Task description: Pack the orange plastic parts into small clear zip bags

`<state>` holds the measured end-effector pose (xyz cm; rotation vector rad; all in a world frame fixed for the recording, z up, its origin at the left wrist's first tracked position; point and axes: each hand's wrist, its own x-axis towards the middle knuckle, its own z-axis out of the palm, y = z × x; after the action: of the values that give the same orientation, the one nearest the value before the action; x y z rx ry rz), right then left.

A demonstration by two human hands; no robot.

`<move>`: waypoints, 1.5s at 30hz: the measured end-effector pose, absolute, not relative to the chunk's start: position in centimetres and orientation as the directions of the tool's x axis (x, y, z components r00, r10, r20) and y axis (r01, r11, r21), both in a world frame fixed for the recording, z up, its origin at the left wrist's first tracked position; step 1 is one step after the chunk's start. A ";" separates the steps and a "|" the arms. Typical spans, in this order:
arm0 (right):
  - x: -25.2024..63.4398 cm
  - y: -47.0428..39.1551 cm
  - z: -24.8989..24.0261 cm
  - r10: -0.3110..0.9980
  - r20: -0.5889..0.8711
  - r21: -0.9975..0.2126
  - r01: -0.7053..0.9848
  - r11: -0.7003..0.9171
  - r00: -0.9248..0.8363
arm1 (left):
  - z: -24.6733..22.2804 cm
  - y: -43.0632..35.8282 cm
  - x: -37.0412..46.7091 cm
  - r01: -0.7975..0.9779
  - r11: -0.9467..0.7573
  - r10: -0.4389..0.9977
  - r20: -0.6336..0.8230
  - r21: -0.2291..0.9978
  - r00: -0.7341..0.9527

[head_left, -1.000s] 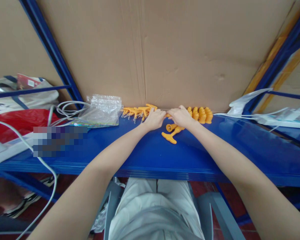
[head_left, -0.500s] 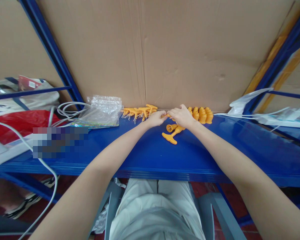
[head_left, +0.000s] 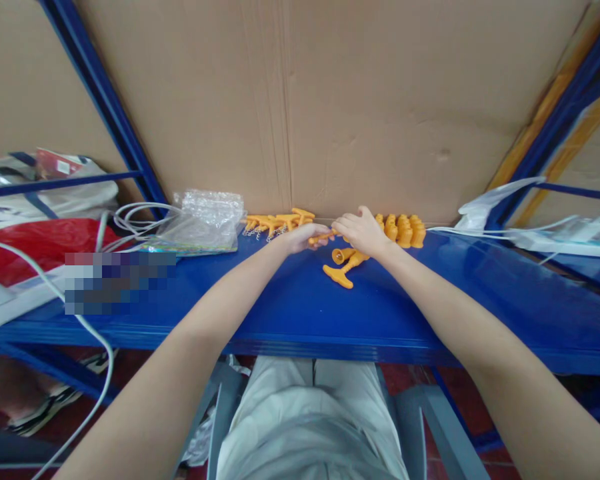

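Note:
My left hand [head_left: 303, 238] is closed round the orange T-shaped handle [head_left: 321, 237] of a corkscrew. My right hand [head_left: 363, 231] is closed at the other end of this same corkscrew; its fingers hide most of that end. Just below the hands, an orange corkscrew with a T-handle [head_left: 338, 276] lies on the blue table [head_left: 300, 320], beside an orange hollow sleeve [head_left: 341, 256] with its round mouth facing me. Left of my hands is a pile of orange T-handles with metal spirals [head_left: 273, 223]. Orange sleeves [head_left: 405, 231] stand upright in rows to the right.
Clear plastic bags [head_left: 205, 220] and white cables [head_left: 140, 217] lie at the left, near a red bag [head_left: 45, 250]. A cardboard wall [head_left: 360, 113] rises behind the table between blue frame posts [head_left: 105, 100]. A white power strip [head_left: 570, 240] lies at the right.
The T-handle between my hands now shows more plainly, with my left hand shifted slightly left and its fingers turned beneath it. My right hand stays nearly in place.

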<state>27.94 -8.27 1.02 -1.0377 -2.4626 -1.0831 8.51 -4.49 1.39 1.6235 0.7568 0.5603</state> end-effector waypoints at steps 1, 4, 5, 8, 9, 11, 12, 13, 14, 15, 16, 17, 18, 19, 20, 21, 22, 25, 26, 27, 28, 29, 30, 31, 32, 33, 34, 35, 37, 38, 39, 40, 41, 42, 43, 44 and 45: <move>28.0 -8.2 1.0 0.496 0.486 0.546 0.693 0.471 -0.719 | 1.5 -4.6 8.5 0.162 -0.024 0.732 -0.093 0.987 0.674; 28.1 -8.2 0.8 0.473 0.490 0.560 0.680 0.473 -0.732 | 1.9 -5.0 8.4 0.163 0.105 0.704 -0.189 0.981 0.685; 28.1 -8.2 0.8 0.470 0.490 0.564 0.678 0.470 -0.734 | 1.9 -5.1 8.3 0.169 0.127 0.692 -0.209 0.977 0.691; 27.9 -8.2 0.7 0.476 0.489 0.570 0.681 0.460 -0.731 | 2.1 -5.2 8.2 0.199 0.116 0.680 -0.224 0.973 0.698; 27.8 -8.1 0.6 0.484 0.487 0.567 0.685 0.458 -0.727 | 2.2 -5.2 8.3 0.220 0.076 0.692 -0.210 0.973 0.691; 27.8 -7.9 0.4 0.514 0.478 0.549 0.699 0.459 -0.713 | 2.2 -5.4 8.6 0.298 -0.083 0.751 -0.137 0.951 0.646; 27.8 -7.9 0.3 0.532 0.470 0.537 0.707 0.460 -0.704 | 2.1 -5.6 8.9 0.358 -0.194 0.786 -0.073 0.913 0.613; 27.9 -7.8 0.2 0.551 0.461 0.525 0.714 0.462 -0.695 | 2.1 -5.8 9.3 0.431 -0.317 0.815 0.010 0.845 0.580; 28.0 -7.8 0.1 0.571 0.453 0.513 0.723 0.462 -0.685 | 2.0 -6.1 9.7 0.508 -0.434 0.828 0.108 0.744 0.550; 28.1 -7.8 0.0 0.588 0.446 0.501 0.733 0.461 -0.675 | 1.8 -6.5 10.1 0.584 -0.531 0.822 0.206 0.614 0.531; 28.2 -7.8 -0.1 0.603 0.442 0.489 0.742 0.458 -0.664 | 1.6 -6.9 10.4 0.652 -0.603 0.797 0.299 0.460 0.526; 28.4 -7.9 -0.1 0.616 0.440 0.477 0.751 0.456 -0.654 | 1.4 -7.3 10.7 0.708 -0.640 0.761 0.376 0.298 0.529; 28.4 -7.9 -0.1 0.626 0.439 0.465 0.760 0.455 -0.644 | 1.2 -7.7 10.9 0.746 -0.650 0.721 0.427 0.144 0.545; 28.5 -8.0 0.0 0.635 0.438 0.453 0.767 0.455 -0.636 | 1.0 -8.0 10.9 0.764 -0.645 0.683 0.459 0.015 0.568; 28.5 -8.1 0.0 0.642 0.436 0.444 0.771 0.456 -0.631 | 0.9 -8.3 10.9 0.768 -0.634 0.653 0.474 -0.085 0.591; 28.5 -8.2 0.1 0.646 0.433 0.437 0.774 0.459 -0.628 | 0.7 -8.4 10.9 0.764 -0.627 0.631 0.476 -0.153 0.613; 28.5 -8.2 0.1 0.649 0.432 0.432 0.775 0.460 -0.626 | 0.6 -8.5 10.8 0.758 -0.623 0.616 0.476 -0.193 0.628; 28.4 -8.1 0.2 0.646 0.435 0.433 0.775 0.461 -0.628 | 0.4 -8.0 10.5 0.754 -0.625 0.609 0.478 -0.202 0.633; 28.4 -8.1 0.3 0.644 0.437 0.436 0.774 0.459 -0.628 | 0.3 -7.8 10.5 0.756 -0.627 0.613 0.482 -0.185 0.626; 28.4 -8.1 0.3 0.642 0.438 0.440 0.773 0.457 -0.629 | 0.2 -7.5 10.5 0.760 -0.629 0.619 0.485 -0.163 0.617; 28.4 -8.1 0.4 0.640 0.439 0.445 0.772 0.454 -0.630 | 0.2 -7.2 10.5 0.764 -0.631 0.628 0.488 -0.138 0.606; 28.4 -8.1 0.4 0.640 0.440 0.449 0.771 0.451 -0.630 | 0.1 -7.0 10.6 0.768 -0.632 0.638 0.490 -0.108 0.594; 28.4 -8.1 0.5 0.641 0.438 0.451 0.771 0.450 -0.630 | 0.0 -6.8 10.7 0.771 -0.633 0.650 0.492 -0.072 0.579; 28.4 -8.1 0.5 0.642 0.436 0.451 0.771 0.450 -0.630 | 0.0 -6.6 10.8 0.773 -0.634 0.663 0.495 -0.027 0.562; 28.4 -8.2 0.6 0.644 0.433 0.452 0.770 0.451 -0.631 | -0.1 -6.5 10.9 0.771 -0.636 0.679 0.497 0.031 0.540; 28.4 -8.2 0.6 0.644 0.431 0.452 0.769 0.451 -0.631 | -0.1 -6.4 10.9 0.762 -0.639 0.698 0.497 0.105 0.516; 28.5 -8.2 0.7 0.643 0.433 0.454 0.769 0.450 -0.632 | -0.1 -6.3 11.0 0.744 -0.638 0.723 0.488 0.199 0.490; 28.5 -8.3 0.8 0.637 0.438 0.457 0.767 0.450 -0.634 | 0.0 -6.2 11.0 0.709 -0.632 0.753 0.465 0.313 0.466; 28.5 -8.3 0.9 0.617 0.458 0.465 0.764 0.448 -0.640 | 0.2 -6.0 11.0 0.588 -0.579 0.814 0.374 0.565 0.444; 28.5 -8.4 1.0 0.607 0.467 0.468 0.762 0.447 -0.643 | 0.4 -6.0 10.9 0.506 -0.534 0.833 0.320 0.677 0.451; 28.5 -8.4 1.0 0.597 0.475 0.471 0.760 0.448 -0.646 | 0.5 -5.9 10.8 0.420 -0.481 0.841 0.270 0.769 0.468; 28.4 -8.4 1.1 0.589 0.480 0.474 0.757 0.450 -0.650 | 0.6 -5.9 10.7 0.337 -0.424 0.842 0.229 0.841 0.489; 28.4 -8.4 1.1 0.581 0.485 0.475 0.755 0.452 -0.654 | 0.8 -5.9 10.5 0.262 -0.366 0.837 0.193 0.893 0.512; 28.4 -8.4 1.2 0.574 0.492 0.474 0.754 0.454 -0.655 | 0.9 -6.0 10.4 0.202 -0.303 0.831 0.154 0.931 0.534; 28.5 -8.4 1.3 0.566 0.505 0.470 0.758 0.453 -0.652 | 0.9 -6.0 10.2 0.159 -0.235 0.823 0.110 0.959 0.558; 28.7 -8.4 1.4 0.561 0.523 0.462 0.766 0.446 -0.642 | 0.9 -6.0 10.1 0.138 -0.171 0.812 0.060 0.976 0.580; 29.0 -8.4 1.5 0.563 0.543 0.450 0.782 0.431 -0.623 | 0.9 -6.1 9.9 0.137 -0.120 0.800 0.014 0.983 0.600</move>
<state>29.02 -8.39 1.49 -1.1571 -2.3774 -0.9937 9.93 -6.05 0.85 1.6181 0.7977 0.6830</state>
